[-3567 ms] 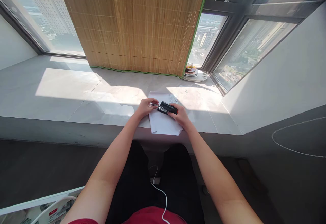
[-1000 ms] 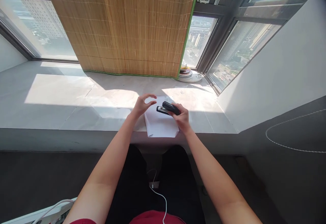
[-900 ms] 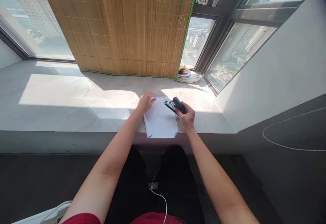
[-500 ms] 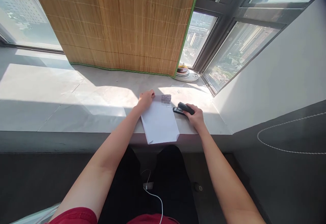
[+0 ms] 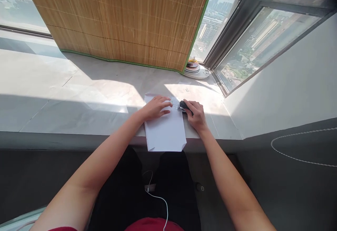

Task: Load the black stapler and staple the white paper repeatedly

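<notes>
The fingers (image 5: 190, 105) of the right hand (image 5: 197, 114) are curled closed over a stapler (image 5: 182, 105). The fingers (image 5: 165, 102) of the left hand (image 5: 156, 107) are laid flat and slightly spread on the far part of a paper sheet (image 5: 165, 133), pressing it and gripping nothing. The stapler is found at the sheet's far right corner, its nose at the edge of a grey printed patch (image 5: 174, 101) between the two hands.

Obstruction: the stapler's rear is hidden by the right hand, and part of the sheet's far edge is covered by the left fingers (one sheet or several cannot be told). The sheet is carried on a sill (image 5: 79, 97) and overhangs its front edge. A blind (image 5: 126, 20) is hung behind. A stack of plates (image 5: 193, 69) is set in the window corner, well apart. A white cable (image 5: 155, 196) is seen over the lap.

Materials: stapler black and hard; paper white, matte, rectangular, with clipped-looking near corners; sill of pale grey slabs, partly sunlit; blind of thin bamboo slats with green edging.

Orientation: the stapler's long axis is laid nearly left-right, its nose pointed left toward the left hand.
</notes>
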`<move>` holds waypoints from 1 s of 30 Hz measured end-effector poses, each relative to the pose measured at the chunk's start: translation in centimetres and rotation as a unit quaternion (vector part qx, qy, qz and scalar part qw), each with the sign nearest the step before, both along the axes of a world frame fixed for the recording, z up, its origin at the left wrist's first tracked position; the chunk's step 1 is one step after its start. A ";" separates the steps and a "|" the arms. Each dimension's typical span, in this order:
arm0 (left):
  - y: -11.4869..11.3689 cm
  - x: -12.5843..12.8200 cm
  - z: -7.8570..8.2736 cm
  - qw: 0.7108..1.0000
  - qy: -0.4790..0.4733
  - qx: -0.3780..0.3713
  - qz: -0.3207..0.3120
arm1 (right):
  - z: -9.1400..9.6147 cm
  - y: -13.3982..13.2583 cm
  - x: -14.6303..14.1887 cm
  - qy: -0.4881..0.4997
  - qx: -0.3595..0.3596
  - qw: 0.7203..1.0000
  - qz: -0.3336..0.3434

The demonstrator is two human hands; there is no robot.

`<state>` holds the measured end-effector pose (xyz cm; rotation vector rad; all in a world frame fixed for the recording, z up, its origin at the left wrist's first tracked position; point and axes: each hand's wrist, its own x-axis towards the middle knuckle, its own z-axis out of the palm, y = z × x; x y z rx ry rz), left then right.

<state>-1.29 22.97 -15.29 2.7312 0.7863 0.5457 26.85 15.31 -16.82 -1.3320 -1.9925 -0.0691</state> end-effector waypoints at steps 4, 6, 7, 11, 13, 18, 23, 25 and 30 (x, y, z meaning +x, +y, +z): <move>-1.6 0.4 0.1 0.998 0.063 0.000 -0.025 | -0.2 0.2 -0.1 -0.007 0.003 1.000 0.012; -1.7 0.6 0.0 0.996 0.084 -0.013 -0.035 | -0.2 0.2 -0.1 -0.013 0.005 1.000 0.012; -1.7 0.7 0.0 0.995 0.088 -0.019 -0.042 | -0.1 0.2 0.0 -0.015 0.006 1.000 0.014; -1.3 0.8 -0.6 0.995 0.077 -0.029 -0.057 | 0.0 0.1 0.1 -0.022 0.008 0.999 0.023; -1.2 0.9 -0.7 0.995 0.073 -0.035 -0.057 | 0.0 0.1 0.1 -0.037 0.007 0.999 0.019; -1.3 1.2 -0.8 0.994 0.070 -0.046 -0.069 | -0.2 0.2 0.0 -0.064 0.006 0.998 0.008; -1.3 1.4 -1.3 0.996 0.033 -0.059 -0.053 | 0.0 0.1 0.0 -0.077 -0.033 0.996 -0.006; -1.2 1.4 -1.5 0.996 0.026 -0.063 -0.050 | 0.0 0.1 0.0 -0.081 -0.046 0.996 -0.010; -1.3 1.5 -1.6 0.997 0.016 -0.066 -0.049 | 0.2 0.0 -0.1 -0.092 -0.042 0.995 -0.012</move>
